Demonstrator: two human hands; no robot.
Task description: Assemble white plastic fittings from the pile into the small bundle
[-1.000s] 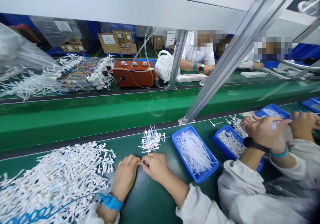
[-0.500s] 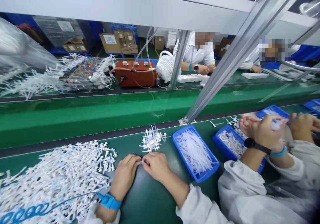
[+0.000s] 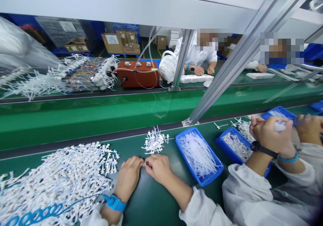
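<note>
My left hand [image 3: 129,175] and my right hand [image 3: 159,168] meet fingertip to fingertip over the green table. Both are closed in a pinch on a small white plastic part [image 3: 144,164], mostly hidden by the fingers. A blue wrist strap with a coiled cord [image 3: 114,203] is on my left wrist. Just beyond my fingers lies a small heap of white fittings with thin tubes [image 3: 155,142]. Left of my left hand spreads a large pile of similar white tube pieces [image 3: 65,175]. A blue tray [image 3: 213,179] holding clear thin tubes stands to the right of my right hand.
At the right, a co-worker's hands [image 3: 274,135] hold a whitish piece above another blue tray [image 3: 228,152]. A slanting metal post [image 3: 222,73] rises from the table's back edge. Across the green channel stand an orange-brown box [image 3: 137,76] and a white fan [image 3: 168,68].
My hands stay pinched together in nearly the same place, with a slight shift of the whole view. The co-worker's hands at the right have moved a little.
</note>
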